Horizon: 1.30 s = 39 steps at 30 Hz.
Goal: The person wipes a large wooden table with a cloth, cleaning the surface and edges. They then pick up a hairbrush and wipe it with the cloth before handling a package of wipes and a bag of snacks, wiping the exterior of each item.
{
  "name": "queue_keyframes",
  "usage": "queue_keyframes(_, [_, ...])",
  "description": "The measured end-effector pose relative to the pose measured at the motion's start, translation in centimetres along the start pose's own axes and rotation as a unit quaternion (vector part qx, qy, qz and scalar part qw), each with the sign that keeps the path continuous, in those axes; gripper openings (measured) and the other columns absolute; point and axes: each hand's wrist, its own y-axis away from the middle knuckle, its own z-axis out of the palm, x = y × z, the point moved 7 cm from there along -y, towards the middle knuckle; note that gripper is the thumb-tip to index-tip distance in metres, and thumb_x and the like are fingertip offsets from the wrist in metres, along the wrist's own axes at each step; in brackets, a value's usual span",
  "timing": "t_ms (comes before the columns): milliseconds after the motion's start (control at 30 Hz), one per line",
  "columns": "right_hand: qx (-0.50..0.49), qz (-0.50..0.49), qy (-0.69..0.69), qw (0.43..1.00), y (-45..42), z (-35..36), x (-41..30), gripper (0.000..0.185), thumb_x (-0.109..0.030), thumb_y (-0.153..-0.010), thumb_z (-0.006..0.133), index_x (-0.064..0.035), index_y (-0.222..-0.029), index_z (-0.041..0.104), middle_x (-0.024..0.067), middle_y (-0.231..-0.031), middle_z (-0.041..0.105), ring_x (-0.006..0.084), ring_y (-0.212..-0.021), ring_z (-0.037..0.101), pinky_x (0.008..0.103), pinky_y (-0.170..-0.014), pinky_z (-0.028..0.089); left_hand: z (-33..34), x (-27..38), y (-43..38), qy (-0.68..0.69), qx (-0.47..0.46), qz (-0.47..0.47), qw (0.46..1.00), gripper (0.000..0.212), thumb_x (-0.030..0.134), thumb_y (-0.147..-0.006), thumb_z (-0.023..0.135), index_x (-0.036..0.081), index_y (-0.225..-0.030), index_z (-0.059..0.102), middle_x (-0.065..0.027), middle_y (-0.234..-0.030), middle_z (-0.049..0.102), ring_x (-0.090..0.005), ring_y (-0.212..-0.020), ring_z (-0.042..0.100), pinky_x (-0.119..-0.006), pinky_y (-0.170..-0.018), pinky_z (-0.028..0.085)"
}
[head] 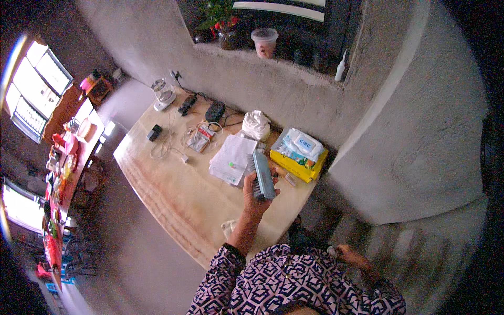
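A blue-backed scrub brush [263, 175] with dark bristles is gripped in my left hand [254, 191], raised over the table [189, 201]. Its bristles face left. Just beyond it lie white paper sheets [233, 157] and a crumpled white plastic bag [256, 125]. To the brush's right, a second brush [289, 179] with pale bristles lies on the tabletop. My right hand [350, 256] is low at my right side, past the table's edge. A small whitish thing [332, 251] is at its fingers; blur hides whether it is held. Nearby is a dark object [303, 234], too dim to name.
A wet-wipes pack [303, 143] rests on a yellow pack [293, 162] near the wall. Cables [201, 136], black adapters [214, 112] and a clear-topped appliance [164, 94] occupy the far end. A plastic cup [264, 41] and white squeeze bottle [340, 69] stand on the sill.
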Motion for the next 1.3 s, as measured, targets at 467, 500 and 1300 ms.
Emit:
queue_keyframes(467, [0.41, -0.263, -0.286, 0.825, 0.8, -17.8, -33.9, 0.04, -0.014, -0.07, 0.057, -0.0022, -0.107, 0.051, 0.0103, -0.103, 0.053, 0.0213, -0.095, 0.052, 0.0336, -0.085, 0.044, 3.5, -4.9, 2.5, -0.027, -0.033, -0.12, 0.992, 0.049, 0.042, -0.089, 0.047, 0.007, -0.123, 0.047, -0.0113, -0.114, 0.057, -0.0259, -0.104, 0.056, -0.047, -0.088, 0.047])
queue_keyframes(500, [0.437, -0.328, -0.293, 0.784, 0.9, -17.4, -36.7, 0.036, -0.005, -0.07, 0.054, -0.0009, -0.106, 0.051, 0.0131, -0.105, 0.051, 0.0236, -0.097, 0.051, 0.0345, -0.085, 0.043, 4.3, -5.5, 2.6, -0.015, -0.027, -0.132, 0.991, 0.049, 0.042, -0.089, 0.047, 0.006, -0.122, 0.048, -0.0115, -0.115, 0.057, -0.0256, -0.104, 0.056, -0.045, -0.091, 0.045])
queue_keyframes(1300, [0.441, -0.445, 0.078, 0.776, -2.9, -16.1, -47.0, 0.044, -0.003, -0.072, 0.059, -0.007, -0.116, 0.058, 0.0144, -0.105, 0.05, 0.0331, -0.095, 0.049, 0.0414, -0.086, 0.04, 4.1, -2.3, 3.1, -0.038, -0.006, -0.013, 0.999, 0.054, 0.051, -0.092, 0.037, 0.01, -0.126, 0.042, -0.0088, -0.114, 0.055, -0.0231, -0.1, 0.056, -0.037, -0.089, 0.045])
